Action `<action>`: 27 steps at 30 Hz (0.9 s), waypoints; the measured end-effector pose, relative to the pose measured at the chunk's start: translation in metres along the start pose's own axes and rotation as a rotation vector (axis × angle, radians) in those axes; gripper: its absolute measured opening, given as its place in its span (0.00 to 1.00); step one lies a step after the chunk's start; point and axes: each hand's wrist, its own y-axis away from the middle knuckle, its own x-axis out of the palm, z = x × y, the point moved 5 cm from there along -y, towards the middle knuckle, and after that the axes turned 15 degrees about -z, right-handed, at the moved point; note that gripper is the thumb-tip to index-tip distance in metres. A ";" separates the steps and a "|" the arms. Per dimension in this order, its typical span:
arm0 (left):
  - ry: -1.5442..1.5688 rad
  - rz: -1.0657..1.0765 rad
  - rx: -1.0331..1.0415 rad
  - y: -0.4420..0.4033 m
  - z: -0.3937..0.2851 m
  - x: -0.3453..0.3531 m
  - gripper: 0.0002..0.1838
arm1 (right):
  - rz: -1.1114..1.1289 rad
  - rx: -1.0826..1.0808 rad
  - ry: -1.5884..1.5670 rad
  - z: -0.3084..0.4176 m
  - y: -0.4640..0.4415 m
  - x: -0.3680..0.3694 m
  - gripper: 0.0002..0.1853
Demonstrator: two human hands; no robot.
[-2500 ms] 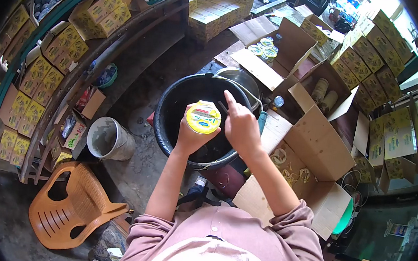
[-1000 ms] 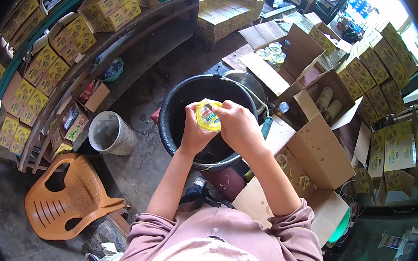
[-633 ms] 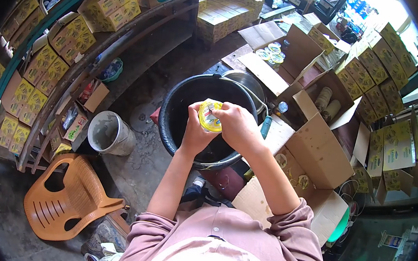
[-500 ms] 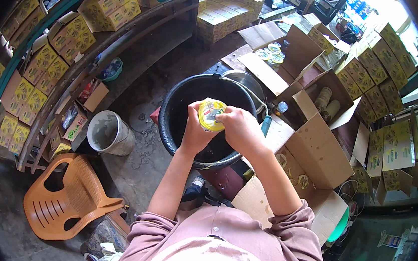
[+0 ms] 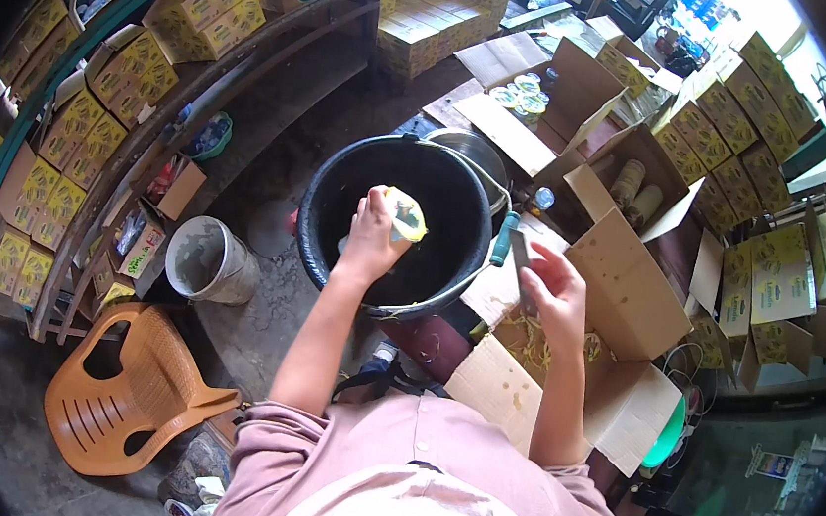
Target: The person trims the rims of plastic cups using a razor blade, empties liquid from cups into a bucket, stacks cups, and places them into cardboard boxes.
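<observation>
My left hand (image 5: 372, 244) is closed around a plastic cup (image 5: 405, 215) with a yellow rim. The cup is tilted over a large black bucket (image 5: 312, 238), with its rim side facing right. Inside its rim a pale, greenish area shows; I cannot tell what it contains. To the right of the bucket, my right hand (image 5: 555, 290) grips a dark, flat, blade-like strip (image 5: 522, 265) between thumb and fingers. Near that strip is the teal grip (image 5: 504, 239) of the bucket's handle. Something pale lies partly hidden behind my left hand in the bucket.
An open carton (image 5: 639, 290) with yellow scraps inside stands at my right. Beyond it, another carton (image 5: 589, 86) holds several lidded cups (image 5: 522, 95). A grey pail (image 5: 209, 258) and an orange plastic chair (image 5: 147, 382) are at left. Stacked yellow boxes (image 5: 97, 133) fill the shelf.
My right hand has left the cup and moved right, with the dark strip now visible in it. My left hand has moved slightly left and tilted the cup; the printed lid face no longer shows.
</observation>
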 end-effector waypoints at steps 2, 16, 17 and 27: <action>-0.243 0.205 0.062 -0.007 0.001 0.007 0.40 | -0.084 0.103 -0.182 -0.025 0.010 -0.030 0.23; -1.417 0.908 0.255 0.016 0.036 0.121 0.42 | -0.721 0.516 -0.752 -0.146 0.118 -0.169 0.17; -1.462 0.935 0.282 0.018 0.048 0.132 0.44 | -0.750 0.521 -0.771 -0.148 0.122 -0.173 0.17; -1.483 1.090 0.390 -0.023 0.022 0.109 0.39 | -0.914 0.522 -0.943 -0.154 0.129 -0.181 0.13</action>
